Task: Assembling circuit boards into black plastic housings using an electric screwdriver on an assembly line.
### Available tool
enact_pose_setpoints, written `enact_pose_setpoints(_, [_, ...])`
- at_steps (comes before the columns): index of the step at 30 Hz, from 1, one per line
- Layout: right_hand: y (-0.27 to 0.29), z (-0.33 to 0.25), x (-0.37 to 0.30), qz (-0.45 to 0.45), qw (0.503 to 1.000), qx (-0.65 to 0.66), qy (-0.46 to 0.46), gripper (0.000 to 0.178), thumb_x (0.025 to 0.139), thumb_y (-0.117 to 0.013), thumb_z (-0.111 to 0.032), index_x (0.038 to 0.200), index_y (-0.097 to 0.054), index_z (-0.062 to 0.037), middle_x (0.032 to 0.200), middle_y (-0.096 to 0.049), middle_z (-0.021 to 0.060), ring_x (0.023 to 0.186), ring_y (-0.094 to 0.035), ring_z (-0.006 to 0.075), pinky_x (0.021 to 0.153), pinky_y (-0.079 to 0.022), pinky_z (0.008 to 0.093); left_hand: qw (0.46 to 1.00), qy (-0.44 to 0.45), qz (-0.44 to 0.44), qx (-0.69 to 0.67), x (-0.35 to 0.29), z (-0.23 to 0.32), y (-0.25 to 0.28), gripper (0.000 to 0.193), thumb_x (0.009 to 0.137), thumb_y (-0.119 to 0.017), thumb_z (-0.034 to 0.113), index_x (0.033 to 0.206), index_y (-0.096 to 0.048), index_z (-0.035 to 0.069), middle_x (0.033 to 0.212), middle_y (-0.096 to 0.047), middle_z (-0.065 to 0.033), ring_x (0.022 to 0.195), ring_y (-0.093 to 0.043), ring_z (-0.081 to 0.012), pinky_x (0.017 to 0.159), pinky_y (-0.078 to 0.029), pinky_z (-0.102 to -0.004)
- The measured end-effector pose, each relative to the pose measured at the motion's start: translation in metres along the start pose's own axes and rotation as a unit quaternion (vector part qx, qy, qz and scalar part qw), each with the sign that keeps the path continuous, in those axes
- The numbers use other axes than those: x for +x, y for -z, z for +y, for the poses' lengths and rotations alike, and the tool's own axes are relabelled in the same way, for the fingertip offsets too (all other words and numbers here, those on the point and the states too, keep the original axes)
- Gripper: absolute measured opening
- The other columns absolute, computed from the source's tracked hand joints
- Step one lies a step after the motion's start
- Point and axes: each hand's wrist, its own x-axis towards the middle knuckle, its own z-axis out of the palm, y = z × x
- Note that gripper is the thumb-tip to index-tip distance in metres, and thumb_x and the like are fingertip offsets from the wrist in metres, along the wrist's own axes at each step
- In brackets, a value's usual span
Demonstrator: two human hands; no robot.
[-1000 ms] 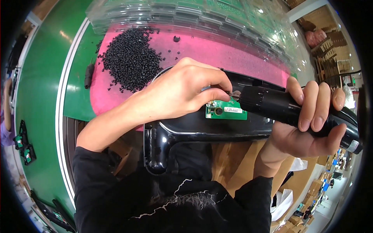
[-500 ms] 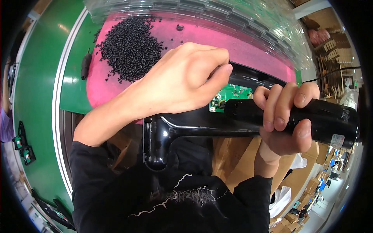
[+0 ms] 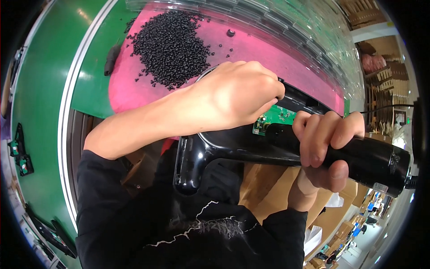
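Note:
My right hand (image 3: 323, 141) is wrapped round a black cylindrical electric screwdriver (image 3: 374, 163), whose front end points left over a green circuit board (image 3: 283, 114). The board sits inside a glossy black plastic housing (image 3: 190, 163), which lies across the front of the bench and juts out toward my body. Above the housing, beside the board, my left hand (image 3: 242, 94) is closed with its fingers curled in. Its fingertips are turned away, so whatever they pinch is hidden. The screwdriver's tip is also out of sight behind the left hand and the tool's body.
A heap of small black screws (image 3: 172, 51) covers the left of the pink mat (image 3: 277, 54). Stacked clear plastic trays (image 3: 291, 31) line the far side. A dark-handled tool (image 3: 112, 58) lies on the green bench at left. Cardboard (image 3: 273, 184) stands below the housing.
The view has shifted, with the screw heap now farther up and right. My left hand has turned so its thumb is less visible. The screwdriver's rear end has dipped.

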Motion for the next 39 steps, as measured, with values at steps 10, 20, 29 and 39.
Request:
enact_pose_setpoints(10, [-0.001,0.006,0.004,-0.046,0.998,0.045,-0.012,0.042,0.080,-0.080,-0.029,0.097,-0.047,-0.0092,0.069,-0.051,-0.0003,0.059,-0.048,0.0113,0.071,-0.040,0.0314,0.998,0.024,-0.058,0.002,-0.001,0.001,0.001,0.012,0.085,-0.065,0.010,0.093,-0.068,0.001,0.086,-0.067,-0.0141,0.081,-0.065,-0.0358,0.070,-0.052,-0.0423])
enact_pose_setpoints(20, [-0.010,0.000,0.004,0.033,0.999,-0.019,-0.005,0.038,0.081,-0.074,-0.037,0.094,-0.047,-0.0126,0.061,-0.050,-0.0052,0.043,-0.043,0.0071,0.055,-0.032,0.0279,0.998,-0.016,-0.038,-0.042,-0.002,0.001,-0.001,0.012,0.083,-0.068,0.011,0.090,-0.067,0.002,0.085,-0.065,-0.0128,0.082,-0.063,-0.0362,0.072,-0.051,-0.0430])
enact_pose_setpoints(29, [0.005,-0.028,-0.005,0.075,0.979,0.052,0.183,0.030,0.086,-0.064,-0.034,0.101,-0.050,-0.0118,0.068,-0.050,-0.0054,0.053,-0.046,0.0060,0.068,-0.034,0.0262,0.990,-0.052,-0.090,-0.095,0.004,0.006,0.001,0.015,0.079,-0.073,0.009,0.089,-0.067,0.000,0.081,-0.065,-0.0128,0.077,-0.065,-0.0309,0.068,-0.051,-0.0386])
enact_pose_setpoints(39, [0.018,-0.043,-0.013,0.102,0.979,0.024,0.177,0.030,0.084,-0.064,-0.032,0.099,-0.051,-0.0093,0.067,-0.050,-0.0040,0.051,-0.045,0.0071,0.067,-0.034,0.0268,0.975,-0.016,-0.139,-0.174,0.008,0.011,0.010,0.042,0.079,-0.077,0.016,0.116,-0.063,0.002,0.103,-0.065,-0.0092,0.084,-0.063,-0.0208,0.069,-0.050,-0.0307])
